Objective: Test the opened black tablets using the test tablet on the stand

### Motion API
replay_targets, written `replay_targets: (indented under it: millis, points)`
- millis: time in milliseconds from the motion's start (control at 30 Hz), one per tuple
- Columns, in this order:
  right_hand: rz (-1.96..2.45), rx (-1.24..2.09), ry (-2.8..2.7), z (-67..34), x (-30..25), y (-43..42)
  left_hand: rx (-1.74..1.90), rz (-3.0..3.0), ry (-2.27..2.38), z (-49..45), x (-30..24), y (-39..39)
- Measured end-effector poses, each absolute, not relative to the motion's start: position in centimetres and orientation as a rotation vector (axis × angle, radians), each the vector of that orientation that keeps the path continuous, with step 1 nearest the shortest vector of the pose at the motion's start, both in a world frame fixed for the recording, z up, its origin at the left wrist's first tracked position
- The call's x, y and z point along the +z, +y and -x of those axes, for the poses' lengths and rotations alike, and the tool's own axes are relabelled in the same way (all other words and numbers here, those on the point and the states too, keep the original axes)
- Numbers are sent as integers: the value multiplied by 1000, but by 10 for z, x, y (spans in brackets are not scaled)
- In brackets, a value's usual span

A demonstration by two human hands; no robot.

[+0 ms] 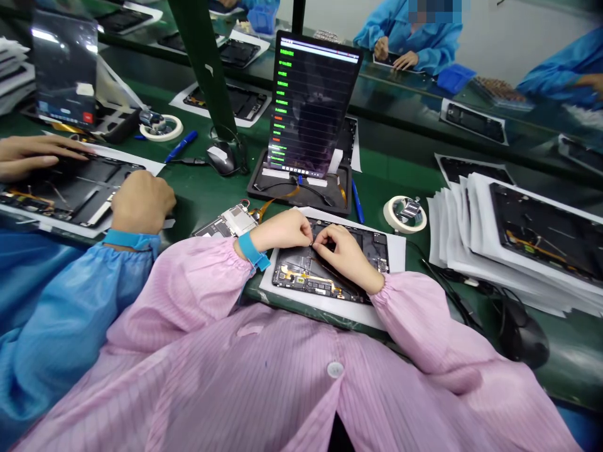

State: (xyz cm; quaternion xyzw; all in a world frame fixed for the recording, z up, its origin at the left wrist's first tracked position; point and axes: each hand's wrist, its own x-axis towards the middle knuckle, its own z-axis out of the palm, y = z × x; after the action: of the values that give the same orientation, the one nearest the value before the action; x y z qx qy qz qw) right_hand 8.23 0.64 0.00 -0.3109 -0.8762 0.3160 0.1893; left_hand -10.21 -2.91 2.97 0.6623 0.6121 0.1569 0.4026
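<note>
Head view, and we're right on the fine work: the left hand [281, 230] and right hand [346, 254] are closed to a pinch, meeting over the upper middle of an opened tablet [301, 277] that lies face down on a paper sheet [394, 254]. What sits between the fingertips [311, 240] is too small to tell, but the step in hand looks like close work on the tablet's exposed innards. An orange ribbon cable [272, 204] runs from the tablet's top edge to a small circuit board [230, 221] lying just beyond the left wrist. A steady pinch is what this spot calls for. Just ahead stands a test screen [306, 103] with green lines, a tape roll [404, 213] sits to the right, and a co-worker's hand [141, 201] rests on another tablet alongside.
</note>
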Motion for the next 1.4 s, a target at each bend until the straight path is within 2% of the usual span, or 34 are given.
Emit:
replay_targets:
  millis: [500, 833, 900, 967, 1033, 1100, 1267, 1400]
  points:
    - [887, 861, -2468, -82, 0, 5, 400, -1630, 1506, 103, 31, -31]
    - [864, 857, -2385, -85, -7, 8, 408, -1773, 1673, 95, 31, -35]
    - [872, 845, -2363, -85, -9, 9, 474, -1834, 1589, 99, 38, -30]
    - [885, 838, -2351, -85, -10, 9, 700, -1907, 1554, 103, 46, -19]
    - [897, 847, -2354, -86, -9, 9, 983, -1953, 1738, 105, 51, -2]
    - [899, 869, -2363, -87, -9, 8, 1107, -1975, 2046, 105, 49, 20]
    - [912, 877, -2379, -88, -11, 10, 930, -2111, 2274, 102, 43, 60]
    - [912, 823, -2450, -84, -5, 7, 911, -2069, 2286, 71, 60, 43]
